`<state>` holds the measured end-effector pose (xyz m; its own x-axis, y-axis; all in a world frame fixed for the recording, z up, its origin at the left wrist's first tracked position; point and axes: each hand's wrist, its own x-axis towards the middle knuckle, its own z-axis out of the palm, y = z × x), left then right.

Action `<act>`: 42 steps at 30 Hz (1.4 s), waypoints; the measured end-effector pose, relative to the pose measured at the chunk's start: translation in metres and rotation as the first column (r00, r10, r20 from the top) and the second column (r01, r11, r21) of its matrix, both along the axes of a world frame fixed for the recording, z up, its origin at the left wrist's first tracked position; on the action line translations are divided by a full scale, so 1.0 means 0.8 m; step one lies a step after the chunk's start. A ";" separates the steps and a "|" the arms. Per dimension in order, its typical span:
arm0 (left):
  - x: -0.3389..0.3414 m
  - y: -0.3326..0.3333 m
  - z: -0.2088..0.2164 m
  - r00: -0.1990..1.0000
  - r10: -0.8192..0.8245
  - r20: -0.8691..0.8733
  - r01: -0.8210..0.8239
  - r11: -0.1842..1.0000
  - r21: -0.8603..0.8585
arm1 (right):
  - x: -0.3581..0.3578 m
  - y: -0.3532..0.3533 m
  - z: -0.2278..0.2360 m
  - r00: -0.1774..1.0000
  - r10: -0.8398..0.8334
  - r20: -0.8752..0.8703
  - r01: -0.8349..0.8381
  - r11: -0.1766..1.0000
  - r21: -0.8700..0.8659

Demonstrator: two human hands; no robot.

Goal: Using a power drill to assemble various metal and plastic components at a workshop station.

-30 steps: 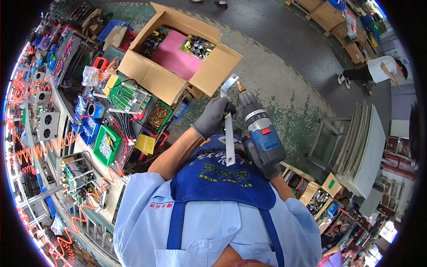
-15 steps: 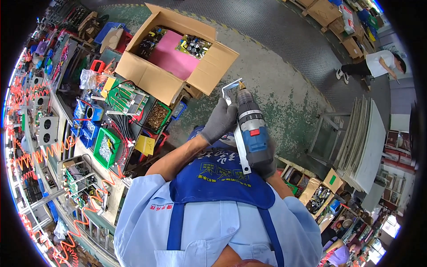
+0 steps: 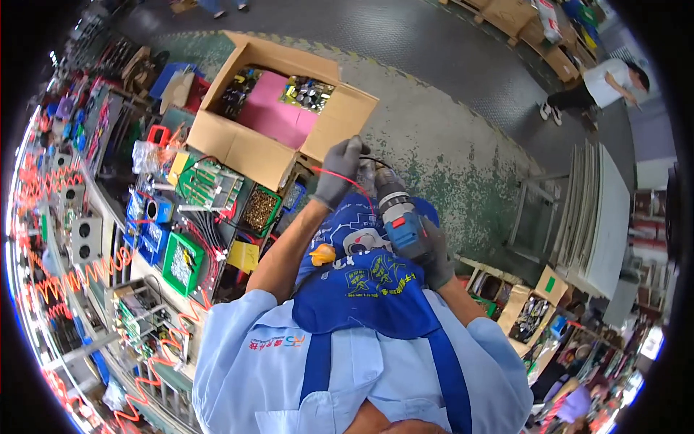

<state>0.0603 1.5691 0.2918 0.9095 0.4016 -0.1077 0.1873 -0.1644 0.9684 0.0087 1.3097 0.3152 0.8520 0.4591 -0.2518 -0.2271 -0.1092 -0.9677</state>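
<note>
My right hand point(image 3: 437, 254), in a grey glove, is closed around the grip of a blue and black cordless drill point(image 3: 403, 226). The drill points forward, away from my body, and its front end is blurred. My left hand point(image 3: 337, 173), gloved too, is raised beside the drill's front, fingers pinched together. A red wire point(image 3: 340, 174) runs across this glove toward the drill, and a dark wire point(image 3: 374, 160) arcs from the fingers. A pale, blurred shape lies between hand and chuck; I cannot make out its kind. A blue apron point(image 3: 361, 289) hangs below both hands.
An open cardboard box point(image 3: 238, 148) holds circuit boards and pink sheet. Left of me, a bench carries a green bin point(image 3: 182, 264) of small metal parts, blue bins and coiled orange hoses. Stacked panels point(image 3: 589, 210) stand at right; a person point(image 3: 603, 83) is beyond them.
The bent metal bracket beside the drill no longer shows. My left hand has moved forward and left, and wires now show at it. The drill has shifted slightly back and left.
</note>
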 end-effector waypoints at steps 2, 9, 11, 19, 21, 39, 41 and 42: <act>0.002 0.010 0.017 0.999 -0.046 -0.026 0.044 0.997 -0.071 | 0.000 -0.001 0.007 0.892 0.199 0.406 -0.087 0.957 -0.277; 0.012 0.016 0.040 0.990 -0.141 0.013 0.141 0.990 0.003 | -0.006 -0.004 0.002 0.990 0.042 0.136 -0.045 0.999 0.013; 0.013 0.021 0.044 0.985 -0.173 0.002 0.173 0.985 -0.015 | -0.007 -0.006 0.001 0.912 0.156 0.379 -0.094 0.980 -0.177; -0.002 0.022 0.044 0.970 -0.221 0.100 0.229 0.971 -0.073 | 0.000 -0.045 -0.047 0.623 0.455 0.636 -0.138 0.864 -0.484; -0.006 0.019 0.044 0.964 -0.184 0.194 0.179 0.983 0.042 | 0.006 -0.044 -0.043 0.807 0.343 0.480 -0.173 0.916 -0.362; -0.049 -0.082 0.071 0.819 -0.387 0.424 0.555 0.722 -0.414 | 0.054 0.012 0.067 0.989 0.030 -0.145 0.031 0.918 0.397; -0.049 -0.082 0.065 0.849 -0.369 0.379 0.518 0.724 -0.456 | 0.052 0.009 0.064 0.988 0.006 -0.156 0.057 0.917 0.394; -0.048 -0.085 0.059 0.870 -0.355 0.342 0.488 0.721 -0.492 | 0.055 0.004 0.059 0.985 0.054 -0.165 0.010 0.931 0.365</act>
<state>0.0217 1.5015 0.3389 0.9949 -0.0976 0.0270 0.0134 0.3910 0.9203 0.0528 1.3126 0.3626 0.8003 0.5642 -0.2032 -0.3922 0.2361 -0.8891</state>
